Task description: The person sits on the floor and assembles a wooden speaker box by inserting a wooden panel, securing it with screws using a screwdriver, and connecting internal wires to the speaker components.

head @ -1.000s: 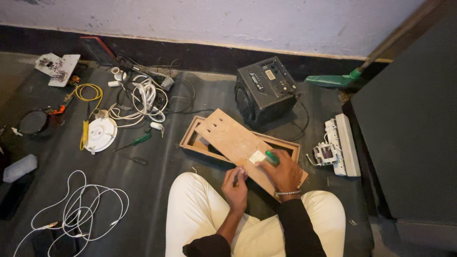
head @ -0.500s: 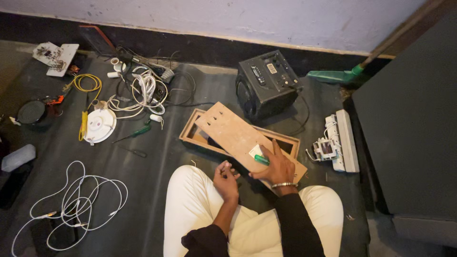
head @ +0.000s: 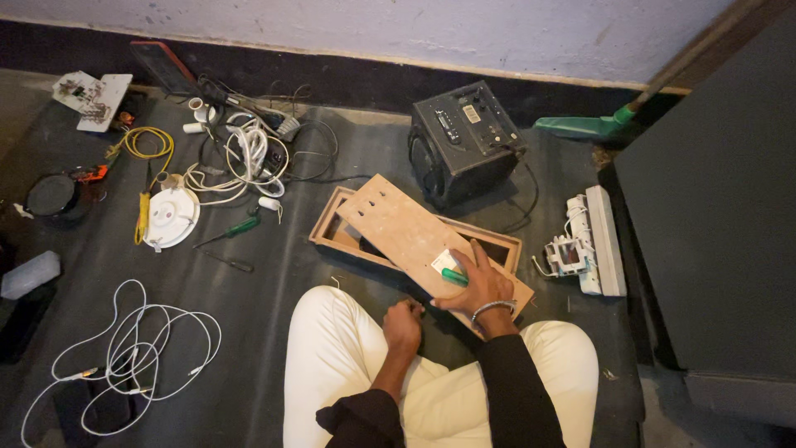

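We see a wooden board (head: 406,231) lying slantwise across an open wooden box frame (head: 327,232) on the dark floor mat (head: 274,282), just in front of our crossed legs in pale trousers (head: 332,365); the board's near end reaches our right knee. Our right hand (head: 474,282) rests on that near end, fingers spread and pressing down, a green-handled tool (head: 453,277) gripped under the palm beside a small white piece (head: 444,260); a metal bangle (head: 491,309) sits at the wrist. Our left hand (head: 404,322) is curled into a loose fist at the board's near edge; we cannot tell whether it holds anything.

Just behind the box stands a black speaker cabinet (head: 464,141); to the right lies a white power strip (head: 593,241), well apart from the board. To the left we find a green screwdriver (head: 232,231), a round white fitting (head: 170,217), a tangle of white and black cables (head: 249,153) and a yellow wire (head: 149,143); nearer us, a loose white cord (head: 124,348) loops over the mat.
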